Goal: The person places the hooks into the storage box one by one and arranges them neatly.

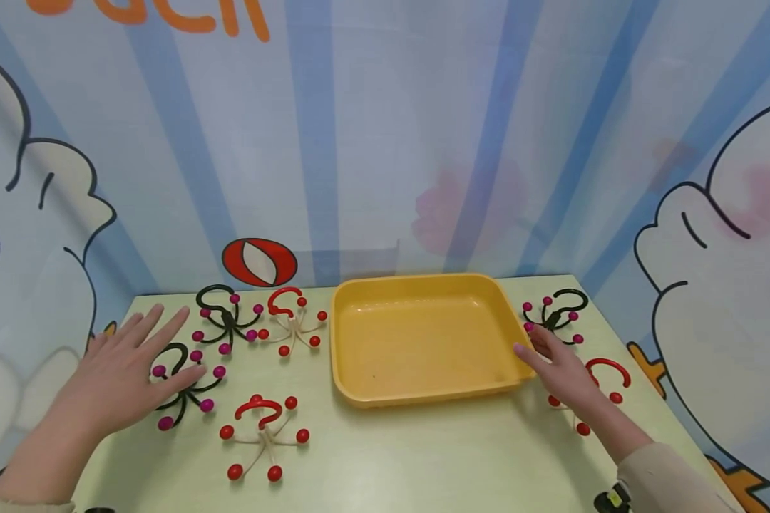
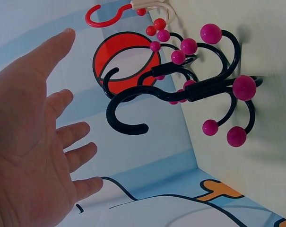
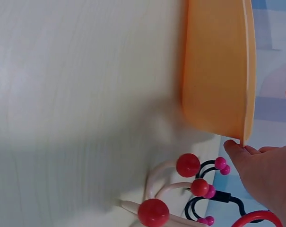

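Observation:
My left hand [image 1: 118, 377] hovers with fingers spread over a black head massager [image 1: 182, 381], its hook handle and magenta-balled prongs partly covered. In the left wrist view this massager [image 2: 180, 92] stands apart from the bare palm. Behind it are another black massager [image 1: 227, 320] and a white one with red hook and balls [image 1: 293, 328]. My right hand [image 1: 565, 367] is at the right wall of a yellow tray [image 1: 423, 399], fingertips [image 3: 233, 147] right at its corner, thumb apart from the rim. A black massager [image 1: 555, 317] lies beyond that hand; the forearm partly hides a red-and-white one [image 1: 606, 370].
Another red-and-white massager [image 1: 266, 434] stands left of the tray near the front. The pale green table [image 1: 423, 463] ends at a backdrop [image 1: 372, 178] with blue stripes and cartoon figures. A small dark object [image 1: 612, 499] shows beside the right sleeve.

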Available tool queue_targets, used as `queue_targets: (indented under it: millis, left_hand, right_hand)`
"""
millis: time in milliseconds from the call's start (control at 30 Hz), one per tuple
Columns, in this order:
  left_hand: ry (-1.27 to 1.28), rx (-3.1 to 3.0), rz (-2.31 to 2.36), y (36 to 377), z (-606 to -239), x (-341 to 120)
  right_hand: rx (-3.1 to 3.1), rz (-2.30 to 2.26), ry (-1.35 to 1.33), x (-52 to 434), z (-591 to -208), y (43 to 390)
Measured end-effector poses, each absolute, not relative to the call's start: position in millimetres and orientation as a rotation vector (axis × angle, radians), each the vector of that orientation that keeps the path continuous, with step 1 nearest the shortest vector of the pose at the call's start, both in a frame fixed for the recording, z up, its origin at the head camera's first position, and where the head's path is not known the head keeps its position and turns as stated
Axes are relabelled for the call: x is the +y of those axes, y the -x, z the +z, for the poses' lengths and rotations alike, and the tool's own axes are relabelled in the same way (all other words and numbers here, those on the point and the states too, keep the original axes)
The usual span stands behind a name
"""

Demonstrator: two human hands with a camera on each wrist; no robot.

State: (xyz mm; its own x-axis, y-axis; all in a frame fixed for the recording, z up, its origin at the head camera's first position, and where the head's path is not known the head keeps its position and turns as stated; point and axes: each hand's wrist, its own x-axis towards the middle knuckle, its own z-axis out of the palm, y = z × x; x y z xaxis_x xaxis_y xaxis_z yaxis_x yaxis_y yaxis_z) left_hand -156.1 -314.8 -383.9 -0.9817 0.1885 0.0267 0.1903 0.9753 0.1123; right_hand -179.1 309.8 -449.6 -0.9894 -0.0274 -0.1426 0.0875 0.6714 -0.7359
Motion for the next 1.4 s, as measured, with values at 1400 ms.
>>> queue_targets:
  millis: [1400]
  left_hand:
    - [0.312, -3.152, -0.167, 168, -387, -299]
  right_hand:
    - [2.292, -1.675, -0.276, 333, -468, 177]
